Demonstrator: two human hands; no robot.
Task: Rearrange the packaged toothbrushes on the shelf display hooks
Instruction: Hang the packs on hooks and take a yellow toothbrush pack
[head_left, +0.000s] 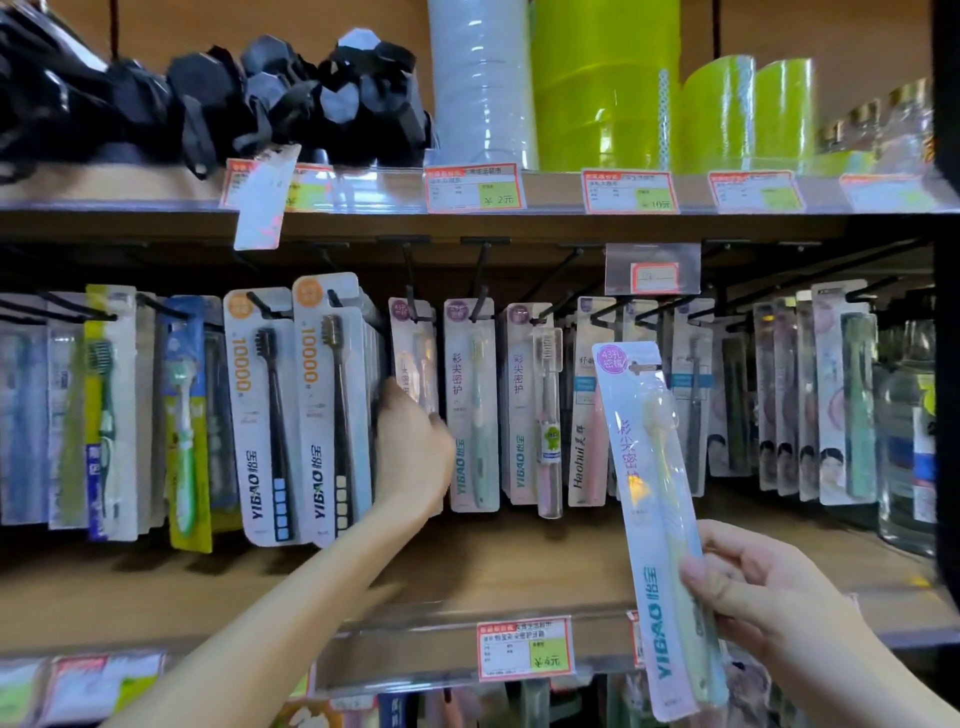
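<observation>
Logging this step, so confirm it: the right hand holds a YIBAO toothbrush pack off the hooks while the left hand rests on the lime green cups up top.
Not quite. In the head view the left hand reaches the hanging toothbrush packs, not the lime green cups. The right hand does hold a YIBAO pack.

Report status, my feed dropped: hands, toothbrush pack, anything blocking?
Right hand holds pack off the hooks. Left hand on hanging pink pack. Nothing blocking.

A right hand (763, 592) grips a pale yellow toothbrush in clear blister packaging (655, 525), while the left hand (413, 452) touches pink-carded toothbrush packs hanging on a black wire hook (415, 358).
</observation>
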